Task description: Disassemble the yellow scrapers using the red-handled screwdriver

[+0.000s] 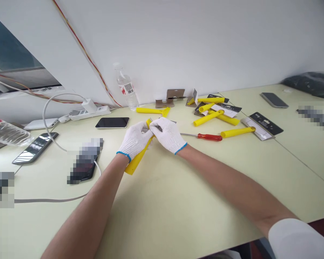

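Observation:
Both my hands wear white knit gloves with blue cuffs and meet over the table. My left hand (135,140) is closed around a yellow plastic scraper (137,160), whose handle slants down toward me. At its upper end, the fingers of my right hand (167,133) are pinched on the scraper's head; the fingertips hide details there. A red-handled screwdriver (210,137) lies just right of my right hand, its shaft pointing at the glove. Behind my hands rests another yellow scraper (151,110) with a forked head.
Several yellow scrapers (237,132) and black-and-white cards (261,126) lie at the back right. A water bottle (127,88) stands against the wall. Phones (112,122), a power strip (90,113) and a white cable (51,199) occupy the left. Another phone (274,100) lies far right.

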### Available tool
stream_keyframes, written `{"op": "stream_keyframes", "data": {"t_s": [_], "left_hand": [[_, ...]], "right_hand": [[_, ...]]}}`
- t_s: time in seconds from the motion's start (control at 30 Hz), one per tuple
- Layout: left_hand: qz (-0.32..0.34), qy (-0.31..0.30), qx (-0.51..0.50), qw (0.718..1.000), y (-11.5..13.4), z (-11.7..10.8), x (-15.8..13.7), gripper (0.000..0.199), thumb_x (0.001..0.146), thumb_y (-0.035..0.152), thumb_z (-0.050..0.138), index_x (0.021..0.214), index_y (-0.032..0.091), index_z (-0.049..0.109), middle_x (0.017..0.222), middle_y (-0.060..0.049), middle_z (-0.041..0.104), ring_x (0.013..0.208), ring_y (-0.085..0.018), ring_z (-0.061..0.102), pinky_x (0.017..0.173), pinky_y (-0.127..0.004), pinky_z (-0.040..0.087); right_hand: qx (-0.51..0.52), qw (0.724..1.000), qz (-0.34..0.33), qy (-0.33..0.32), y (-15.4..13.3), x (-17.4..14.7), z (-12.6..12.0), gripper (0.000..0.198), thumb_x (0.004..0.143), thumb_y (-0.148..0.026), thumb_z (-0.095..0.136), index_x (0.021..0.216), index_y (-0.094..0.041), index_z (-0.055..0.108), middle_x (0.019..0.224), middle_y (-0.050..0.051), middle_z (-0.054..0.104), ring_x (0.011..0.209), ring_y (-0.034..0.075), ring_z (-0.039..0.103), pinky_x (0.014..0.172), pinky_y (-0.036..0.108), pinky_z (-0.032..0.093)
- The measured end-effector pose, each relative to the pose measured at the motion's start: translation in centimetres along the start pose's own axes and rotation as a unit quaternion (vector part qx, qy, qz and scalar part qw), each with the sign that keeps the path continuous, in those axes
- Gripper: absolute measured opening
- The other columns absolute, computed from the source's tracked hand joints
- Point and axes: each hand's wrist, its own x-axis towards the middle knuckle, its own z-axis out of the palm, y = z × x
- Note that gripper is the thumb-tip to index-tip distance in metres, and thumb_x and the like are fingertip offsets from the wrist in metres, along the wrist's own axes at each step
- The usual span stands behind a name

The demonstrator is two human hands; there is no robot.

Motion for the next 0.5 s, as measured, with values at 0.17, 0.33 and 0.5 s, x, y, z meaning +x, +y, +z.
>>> {"op": "stream_keyframes", "data": {"t_s": [0.17,0.33,0.5], "left_hand": [[-0.004,-0.019,-0.035,0.999,-0.2,-0.4,0.4,0.021,0.087,0.038,0.067,0.087,0.018,0.061,0.07,-0.003,0.073,0.059,-0.019,0.071,0.051,-0.025,0.053],[0.0,-0.036,-0.104,0.994,-0.7,-0.5,0.6,0.024,0.089,0.037,0.068,0.103,0.018,0.067,0.088,-0.005,0.077,0.077,-0.02,0.077,0.061,-0.025,0.061],[0.002,-0.01,-0.13,0.991,0.0,-0.2,0.1,0.023,0.088,0.036,0.071,0.1,0.017,0.068,0.089,-0.006,0.075,0.076,-0.018,0.075,0.061,-0.025,0.062]], "right_hand": [[0.036,0.997,0.053,0.03,-0.3,0.2,-0.2,0.014,0.1,-0.017,0.06,0.105,-0.019,0.073,0.111,0.007,0.075,0.102,0.02,0.068,0.097,0.034,0.053],[0.05,0.993,0.097,0.043,-0.4,0.5,-0.7,0.026,0.098,-0.016,0.059,0.121,-0.017,0.071,0.122,0.011,0.075,0.105,0.02,0.071,0.1,0.035,0.056],[0.069,0.992,0.105,0.031,-1.3,0.5,-0.7,0.026,0.1,-0.016,0.06,0.125,-0.016,0.069,0.125,0.011,0.075,0.108,0.019,0.074,0.103,0.036,0.057]]}}
